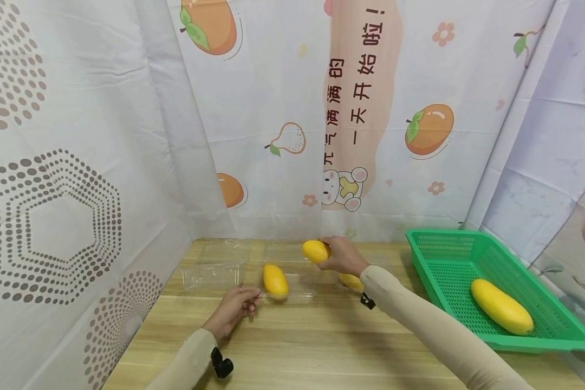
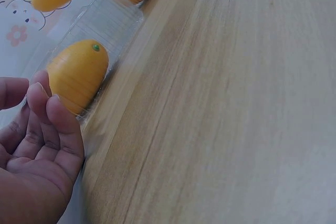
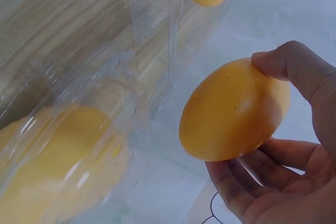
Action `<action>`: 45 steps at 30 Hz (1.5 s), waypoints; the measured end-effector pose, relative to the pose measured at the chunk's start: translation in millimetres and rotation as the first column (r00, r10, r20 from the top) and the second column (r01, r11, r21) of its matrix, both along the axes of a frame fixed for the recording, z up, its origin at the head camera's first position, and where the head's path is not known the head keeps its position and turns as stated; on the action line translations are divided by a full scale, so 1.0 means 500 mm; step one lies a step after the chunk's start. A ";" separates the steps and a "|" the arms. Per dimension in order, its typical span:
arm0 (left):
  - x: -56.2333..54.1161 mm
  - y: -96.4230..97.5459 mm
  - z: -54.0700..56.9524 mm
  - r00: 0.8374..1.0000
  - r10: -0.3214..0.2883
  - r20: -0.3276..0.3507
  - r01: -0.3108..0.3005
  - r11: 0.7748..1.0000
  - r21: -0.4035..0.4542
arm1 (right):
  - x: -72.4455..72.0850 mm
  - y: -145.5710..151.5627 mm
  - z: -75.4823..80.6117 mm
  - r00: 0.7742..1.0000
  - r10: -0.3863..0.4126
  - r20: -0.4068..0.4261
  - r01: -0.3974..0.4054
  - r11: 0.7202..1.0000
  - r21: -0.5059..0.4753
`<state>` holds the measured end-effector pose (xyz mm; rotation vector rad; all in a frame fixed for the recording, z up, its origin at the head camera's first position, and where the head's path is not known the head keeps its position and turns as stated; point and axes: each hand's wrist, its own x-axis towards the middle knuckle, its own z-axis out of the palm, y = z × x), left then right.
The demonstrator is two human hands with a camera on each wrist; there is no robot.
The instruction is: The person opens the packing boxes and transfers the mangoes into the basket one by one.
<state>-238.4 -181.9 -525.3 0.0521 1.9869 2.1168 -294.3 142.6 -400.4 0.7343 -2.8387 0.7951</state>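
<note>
My right hand (image 1: 343, 255) grips a smooth yellow mango (image 1: 317, 251) above the back of the table, thumb on one side and fingers beneath it in the right wrist view. Another mango (image 1: 275, 280), with a green stem spot in the left wrist view, lies in the left part of a clear plastic box (image 1: 299, 290). At that box's left edge, my left hand (image 1: 234, 307) pinches the thin plastic between thumb and bent fingers. Below my right wrist, a yellow fruit (image 3: 79, 156) shows through the clear plastic of another box; my forearm partly covers it in the head view.
A green plastic basket (image 1: 419, 271) stands on the right with a long yellow fruit (image 1: 502, 307) inside. To the left sits another open clear box (image 1: 212, 275). Patterned curtains (image 1: 273, 81) hang behind the wooden table (image 1: 292, 346) and along both sides.
</note>
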 end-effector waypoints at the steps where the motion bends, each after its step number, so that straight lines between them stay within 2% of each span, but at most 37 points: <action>1: 0.000 0.001 0.001 1.000 0.001 0.000 -0.001 1.000 -0.001 | 0.000 0.002 0.000 1.000 -0.004 0.009 0.004 1.000 -0.007; 12: -0.004 -0.003 -0.006 1.000 -0.004 -0.002 0.004 1.000 -0.016 | -0.002 0.030 0.002 0.997 -0.048 0.062 0.049 0.999 -0.022; 18: -0.003 -0.003 -0.006 1.000 -0.004 -0.009 0.004 1.000 -0.021 | -0.003 0.052 0.001 0.997 -0.065 0.047 0.065 0.998 -0.005; 25: 0.000 0.001 -0.001 1.000 0.012 0.014 -0.012 1.000 0.002 | -0.007 0.079 0.002 0.997 -0.083 0.004 0.083 0.996 0.016; 35: 0.001 0.001 0.003 1.000 0.000 0.010 0.000 1.000 -0.001 | -0.009 0.113 0.003 0.993 -0.098 0.067 0.099 0.995 -0.015; 45: 0.001 0.001 0.004 1.000 0.004 0.016 -0.005 1.000 0.003 | -0.010 0.147 0.006 0.990 -0.118 0.080 0.121 0.992 -0.039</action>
